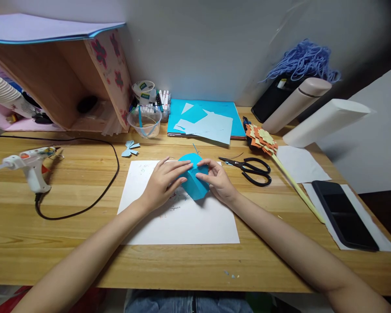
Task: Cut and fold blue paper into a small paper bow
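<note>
A rounded bright blue paper piece (195, 182) with fold lines is held above a white sheet (189, 228) that bears small coloured marks. My left hand (164, 180) touches its upper left part, fingertips on the paper and thumb near its left edge. On the right side, my right hand (218, 180) pinches the paper between thumb and fingers. Black-handled scissors (257, 170) lie right of my right hand. A small light blue paper bow (130, 148) rests beyond the sheet's upper left corner.
At left are a glue gun (35, 171) with a looping black cable and an open box (111, 78). Behind stand a clear cup (145, 124) and blue papers (177, 113). A paper flower (262, 139), bottle (299, 102) and phone (343, 217) are at right.
</note>
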### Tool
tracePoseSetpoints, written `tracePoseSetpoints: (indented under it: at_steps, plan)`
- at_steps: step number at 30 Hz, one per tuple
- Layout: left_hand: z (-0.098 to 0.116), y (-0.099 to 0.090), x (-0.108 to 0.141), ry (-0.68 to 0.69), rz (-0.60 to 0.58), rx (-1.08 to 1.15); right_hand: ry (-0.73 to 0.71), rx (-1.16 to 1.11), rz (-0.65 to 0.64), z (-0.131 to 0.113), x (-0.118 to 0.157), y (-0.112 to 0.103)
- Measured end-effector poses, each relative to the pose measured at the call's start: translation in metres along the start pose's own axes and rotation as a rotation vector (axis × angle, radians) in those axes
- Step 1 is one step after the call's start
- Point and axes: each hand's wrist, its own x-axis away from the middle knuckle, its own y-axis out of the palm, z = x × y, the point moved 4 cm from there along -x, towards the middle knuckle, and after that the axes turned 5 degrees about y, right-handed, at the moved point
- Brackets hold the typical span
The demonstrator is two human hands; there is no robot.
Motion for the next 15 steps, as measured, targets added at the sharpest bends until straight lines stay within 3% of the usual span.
tracePoseSetpoints:
  at_steps: [9,15]
  plan:
    - [0.008,0.002,0.002,0.049,0.060,-0.122,0.169,-0.094,-0.106,0.003,0.003,0.005]
    - [0.025,-0.003,0.005,-0.016,0.204,-0.246,0.007,-0.011,0.028,0.001,0.006,0.006]
